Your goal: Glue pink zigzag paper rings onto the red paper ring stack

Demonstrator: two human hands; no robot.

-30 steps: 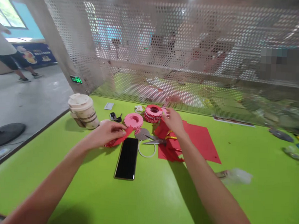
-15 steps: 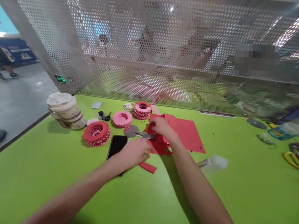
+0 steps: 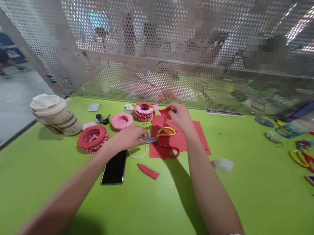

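Observation:
My left hand [image 3: 129, 137] is closed over the blade end of the scissors [image 3: 163, 140], whose yellow and red handles lie on a red paper sheet [image 3: 198, 133]. My right hand [image 3: 180, 116] rests on the far top edge of that sheet, its fingers curled on the paper. A small red scalloped strip [image 3: 148, 171] lies loose on the green table [image 3: 152, 201] in front of the sheet. A black phone [image 3: 114, 170] lies below my left wrist. A thin white ring [image 3: 139, 155] sits beside it.
Red rosettes [image 3: 92, 138] [image 3: 144, 111] and a pink rosette [image 3: 122, 121] sit to the left. Stacked paper cups [image 3: 54, 115] lie on their side at far left, keys [image 3: 101, 119] behind. A perforated metal screen [image 3: 161, 44] walls the back. More scissors [image 3: 306, 161] lie far right.
My left hand let go of the red strip, which now lies on the table, and moved onto the scissors' blades. My right hand shifted to the sheet's far edge.

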